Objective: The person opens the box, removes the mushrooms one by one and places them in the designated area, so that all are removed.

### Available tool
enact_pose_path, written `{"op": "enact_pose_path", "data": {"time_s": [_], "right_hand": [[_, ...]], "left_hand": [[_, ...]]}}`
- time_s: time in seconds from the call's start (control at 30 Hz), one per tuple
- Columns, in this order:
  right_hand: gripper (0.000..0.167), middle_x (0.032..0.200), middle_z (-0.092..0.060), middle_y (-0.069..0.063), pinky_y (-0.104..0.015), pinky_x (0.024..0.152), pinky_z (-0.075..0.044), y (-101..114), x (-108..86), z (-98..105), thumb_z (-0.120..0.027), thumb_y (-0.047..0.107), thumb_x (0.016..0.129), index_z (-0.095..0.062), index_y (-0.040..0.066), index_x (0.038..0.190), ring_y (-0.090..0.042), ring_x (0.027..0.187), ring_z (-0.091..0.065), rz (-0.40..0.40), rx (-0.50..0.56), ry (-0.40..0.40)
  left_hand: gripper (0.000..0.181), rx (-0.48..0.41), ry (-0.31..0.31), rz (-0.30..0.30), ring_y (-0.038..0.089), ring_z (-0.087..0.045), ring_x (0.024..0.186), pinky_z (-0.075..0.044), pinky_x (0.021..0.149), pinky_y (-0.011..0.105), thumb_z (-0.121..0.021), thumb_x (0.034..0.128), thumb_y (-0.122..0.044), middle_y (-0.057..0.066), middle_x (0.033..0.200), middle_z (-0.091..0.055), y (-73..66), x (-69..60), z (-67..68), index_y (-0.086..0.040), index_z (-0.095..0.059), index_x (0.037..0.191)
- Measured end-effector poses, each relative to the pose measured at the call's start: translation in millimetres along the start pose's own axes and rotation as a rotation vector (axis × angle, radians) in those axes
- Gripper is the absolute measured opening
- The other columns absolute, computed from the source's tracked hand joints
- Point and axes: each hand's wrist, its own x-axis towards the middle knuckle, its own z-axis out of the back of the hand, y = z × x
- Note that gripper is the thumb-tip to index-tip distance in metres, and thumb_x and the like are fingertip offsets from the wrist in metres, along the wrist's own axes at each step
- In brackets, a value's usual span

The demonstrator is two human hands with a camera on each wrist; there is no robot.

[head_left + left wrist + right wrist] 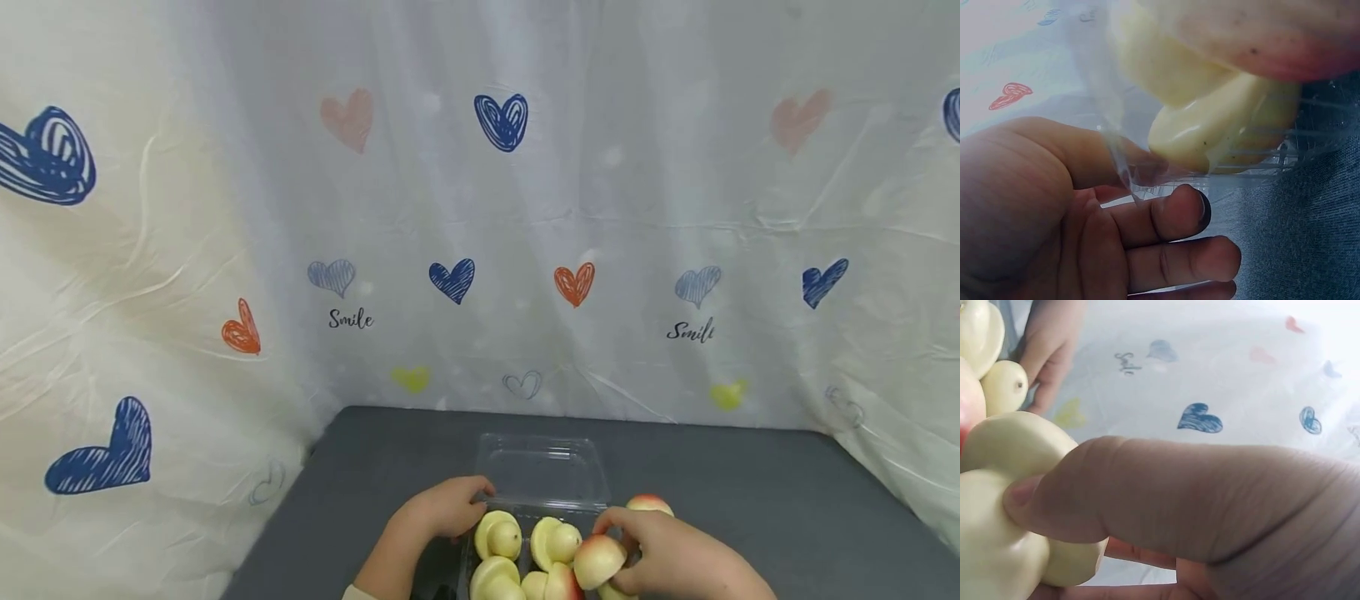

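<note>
A clear plastic container [464, 571] sits at the table's near edge, holding several pale yellow fruit pieces [498, 533], some blushed red. My left hand [450, 507] grips its left back corner; in the left wrist view the thumb lies against the clear wall and the fingers [1179, 215] extend beneath. Over the container's right side, my right hand [663, 550] holds a rounded yellow-red fruit [598, 561] between thumb and fingers. Up close, the right thumb [1060, 500] presses on a pale fruit surface [991, 531]. The exact kind of fruit is unclear.
The container's clear lid [538, 471] lies folded back behind it. One more red-topped fruit [649, 503] shows just behind my right hand. A dark grey table [712, 475] reaches back to a white curtain [637, 167] printed with hearts.
</note>
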Motion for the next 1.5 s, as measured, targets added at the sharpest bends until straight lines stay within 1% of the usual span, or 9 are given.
{"op": "enact_pose_path", "data": {"time_s": [0.1,0.2,0.27,0.47,0.63,0.8,1.0,1.2,1.5], "right_hand": [[0.035,0.095,-0.063,0.000,-0.029,0.066,-0.046,-2,-2.4,-2,-0.072,0.004,0.080,-0.069,0.020,0.112,-0.013,0.080,-0.058,0.014,-0.014,-0.007],[0.037,0.094,-0.060,-0.001,-0.028,0.064,-0.047,-2,-1.5,-1,-0.075,0.004,0.078,-0.067,0.017,0.113,-0.010,0.078,-0.058,0.058,-0.064,-0.036],[0.039,0.095,-0.059,0.000,-0.027,0.063,-0.048,1,1.0,1,-0.076,0.007,0.077,-0.067,0.018,0.113,-0.007,0.077,-0.059,0.083,-0.124,-0.069],[0.037,0.093,-0.062,0.005,-0.028,0.065,-0.049,8,-0.7,5,-0.078,0.013,0.081,-0.066,0.018,0.116,-0.009,0.078,-0.062,0.068,-0.159,-0.113],[0.040,0.087,-0.068,0.009,-0.030,0.064,-0.050,12,-5.1,6,-0.079,0.018,0.085,-0.065,0.016,0.123,-0.013,0.074,-0.063,0.036,-0.115,-0.126],[0.039,0.094,-0.070,0.004,-0.032,0.066,-0.051,13,-10.2,12,-0.079,0.025,0.091,-0.064,0.018,0.126,-0.019,0.075,-0.065,0.015,-0.049,-0.111],[0.039,0.098,-0.070,0.001,-0.033,0.069,-0.052,13,-14.3,20,-0.077,0.027,0.093,-0.063,0.017,0.128,-0.023,0.079,-0.067,0.045,-0.014,-0.113],[0.046,0.102,-0.072,0.000,-0.033,0.074,-0.055,13,-19.4,29,-0.077,0.029,0.095,-0.059,0.012,0.134,-0.020,0.089,-0.071,0.065,0.014,-0.120],[0.049,0.099,-0.074,-0.002,-0.031,0.077,-0.054,7,-30.1,37,-0.076,0.025,0.095,-0.055,0.008,0.135,-0.023,0.087,-0.073,0.061,0.094,-0.141]], "left_hand": [[0.031,0.004,0.039,-0.006,0.017,-0.050,0.051,-0.046,0.057,0.038,-0.049,0.1077,-0.013,0.006,0.071,-0.058,9.0,-0.6,-5.5,-0.008,-0.060,0.136],[0.032,-0.001,0.040,-0.018,0.016,-0.049,0.050,-0.044,0.054,0.037,-0.049,0.1077,-0.012,0.005,0.069,-0.057,11.2,-3.2,-5.8,-0.006,-0.059,0.137],[0.032,-0.007,0.013,-0.017,0.017,-0.047,0.048,-0.042,0.052,0.036,-0.050,0.1070,-0.010,0.007,0.065,-0.057,7.6,-5.8,-4.2,-0.005,-0.059,0.137],[0.034,0.033,0.002,-0.023,0.017,-0.044,0.047,-0.041,0.051,0.035,-0.048,0.1084,-0.011,0.005,0.061,-0.054,-0.1,-2.9,-2.4,-0.006,-0.057,0.141],[0.035,0.060,0.013,-0.005,0.017,-0.045,0.049,-0.041,0.053,0.036,-0.047,0.1091,-0.012,0.006,0.065,-0.057,-2.6,-1.4,-4.4,-0.005,-0.055,0.143],[0.035,0.074,0.008,0.006,0.019,-0.049,0.052,-0.042,0.053,0.036,-0.047,0.1096,-0.013,0.008,0.070,-0.059,-4.8,-1.2,-6.0,-0.006,-0.055,0.143],[0.036,0.101,-0.009,0.019,0.019,-0.049,0.053,-0.043,0.054,0.037,-0.046,0.1100,-0.014,0.007,0.070,-0.058,-5.6,-3.4,-7.0,-0.007,-0.054,0.145],[0.037,0.104,-0.011,0.013,0.019,-0.050,0.054,-0.044,0.055,0.037,-0.046,0.1100,-0.014,0.007,0.071,-0.059,-5.3,-4.0,-5.0,-0.007,-0.054,0.145],[0.037,0.090,-0.014,0.005,0.019,-0.048,0.054,-0.042,0.054,0.037,-0.047,0.1094,-0.013,0.007,0.070,-0.058,-8.1,-4.3,-6.0,-0.006,-0.054,0.145]]}}
